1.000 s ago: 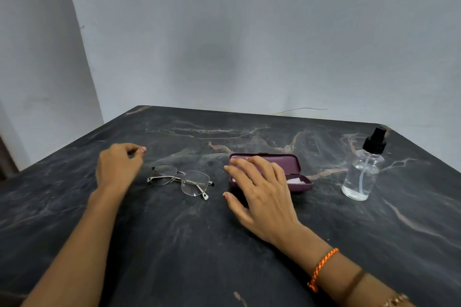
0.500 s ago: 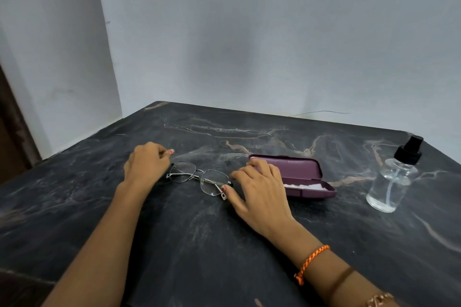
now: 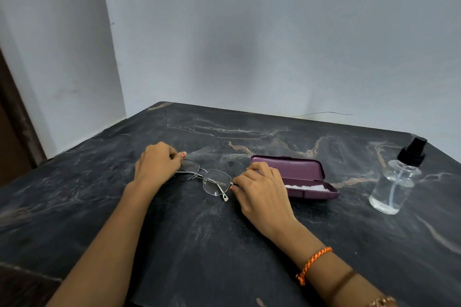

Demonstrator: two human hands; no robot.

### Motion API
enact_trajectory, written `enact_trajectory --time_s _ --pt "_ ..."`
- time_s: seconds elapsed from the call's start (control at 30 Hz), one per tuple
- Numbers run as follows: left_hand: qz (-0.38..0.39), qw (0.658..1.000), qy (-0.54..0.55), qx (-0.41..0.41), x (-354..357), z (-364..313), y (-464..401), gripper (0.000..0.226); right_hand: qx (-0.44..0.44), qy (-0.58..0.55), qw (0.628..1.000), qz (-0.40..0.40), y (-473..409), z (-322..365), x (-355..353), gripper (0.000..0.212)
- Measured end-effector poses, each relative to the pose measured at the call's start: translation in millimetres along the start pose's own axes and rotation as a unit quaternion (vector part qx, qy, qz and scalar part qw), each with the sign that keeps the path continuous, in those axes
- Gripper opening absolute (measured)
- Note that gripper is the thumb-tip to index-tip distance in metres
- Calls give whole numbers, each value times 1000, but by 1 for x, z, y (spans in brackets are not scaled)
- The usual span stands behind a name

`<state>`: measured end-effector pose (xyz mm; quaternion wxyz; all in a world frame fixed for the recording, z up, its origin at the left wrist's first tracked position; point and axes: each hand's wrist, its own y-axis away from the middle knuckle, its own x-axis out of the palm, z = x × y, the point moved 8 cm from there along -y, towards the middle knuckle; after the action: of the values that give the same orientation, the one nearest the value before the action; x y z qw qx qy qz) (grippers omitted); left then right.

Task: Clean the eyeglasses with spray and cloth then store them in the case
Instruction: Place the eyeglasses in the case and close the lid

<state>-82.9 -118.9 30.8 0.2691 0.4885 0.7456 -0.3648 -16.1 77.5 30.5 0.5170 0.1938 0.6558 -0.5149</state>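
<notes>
Thin metal-framed eyeglasses [image 3: 208,177] lie on the dark marble table [image 3: 199,244], folded temples showing. My left hand [image 3: 156,166] is curled over the frame's left end, fingers pinching it. My right hand [image 3: 259,187] pinches the frame's right end at the hinge. Just right of that hand sits an open purple case [image 3: 299,173] with a white cloth [image 3: 309,187] inside its lower half. A clear spray bottle [image 3: 396,182] with a black pump top stands upright at the far right.
Grey walls rise behind the table and on the left. The table's back edge meets the wall; its left edge drops off near a dark door frame [image 3: 15,132]. An orange thread band [image 3: 313,264] circles my right wrist.
Both hands closed in on the eyeglasses: the left moved right onto the frame's left end, the right left the case and took the right end. The camera view shifted left.
</notes>
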Motion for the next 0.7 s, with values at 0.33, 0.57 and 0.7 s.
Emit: enact_trajectory --time_s 0.33,0.57,0.7 --pt "10 981 187 41 1 -8 -5 13 58 -41 987 -147 8 -7 -35 7" --pt "108 931 340 81 12 -26 6 24 77 -60 970 -222 18 -27 -53 9" --pt "90 929 334 134 7 -45 13 26 92 -79 963 -241 24 -47 -60 9"
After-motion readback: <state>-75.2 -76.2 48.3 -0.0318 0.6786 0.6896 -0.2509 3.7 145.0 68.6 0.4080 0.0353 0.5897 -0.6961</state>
